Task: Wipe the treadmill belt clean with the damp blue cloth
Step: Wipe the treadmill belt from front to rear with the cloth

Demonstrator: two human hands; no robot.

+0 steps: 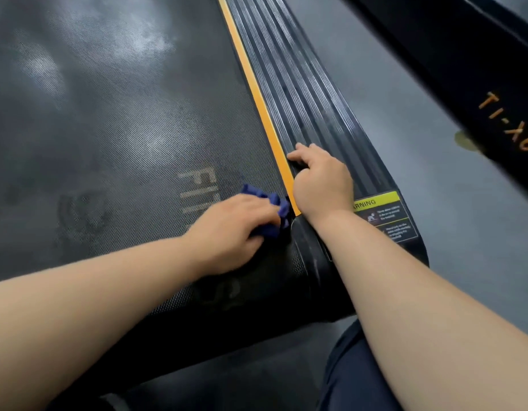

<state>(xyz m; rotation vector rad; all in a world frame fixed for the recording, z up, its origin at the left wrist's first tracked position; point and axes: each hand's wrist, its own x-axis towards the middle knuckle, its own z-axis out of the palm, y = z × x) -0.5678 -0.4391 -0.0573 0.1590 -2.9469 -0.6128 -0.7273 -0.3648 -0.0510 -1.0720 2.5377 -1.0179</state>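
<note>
bare forearms [93,292] reach in from six o'clock. blue cloth [276,203] sits bunched in the left hand [233,223], which grips it and presses it on the treadmill belt [108,129] at its three o'clock edge, likely to scrub there. at two o'clock, right hand [322,179] rests loosely bent on the side rail [301,99], holding nothing, probably bracing.

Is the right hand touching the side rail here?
Touching. The head view shows the right hand resting on the ribbed side rail, fingers curled against its ridges; the left hand holds the cloth.
</note>
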